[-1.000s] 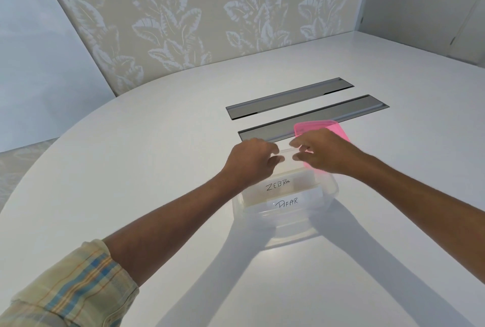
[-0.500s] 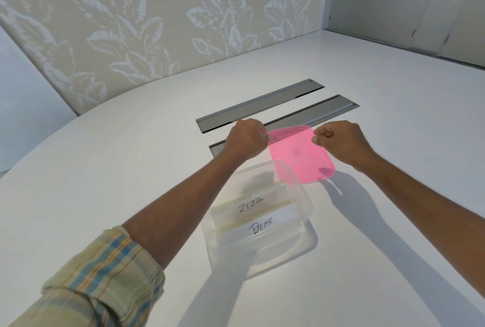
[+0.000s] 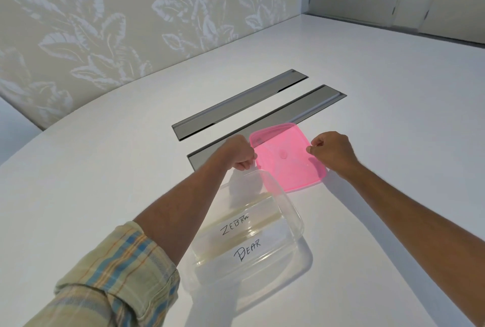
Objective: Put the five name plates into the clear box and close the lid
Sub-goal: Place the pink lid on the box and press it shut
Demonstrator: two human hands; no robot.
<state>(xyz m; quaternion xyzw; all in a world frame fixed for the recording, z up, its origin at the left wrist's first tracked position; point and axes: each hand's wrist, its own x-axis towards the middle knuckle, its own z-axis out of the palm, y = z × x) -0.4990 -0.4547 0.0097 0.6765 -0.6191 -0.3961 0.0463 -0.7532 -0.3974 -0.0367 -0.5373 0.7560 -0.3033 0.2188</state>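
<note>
Beyond the clear box, on white table | pink lid pinched at opposite edges: left hand, right hand | lid thin, translucent, likely light, flexy; edges best hold | name plates inside box, glossy, rigid-looking.

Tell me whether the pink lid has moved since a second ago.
Yes. The pink lid, then at the clear box beneath both hands, is now gripped by left hand and right hand beyond it, nearer the grey table slot.
</note>
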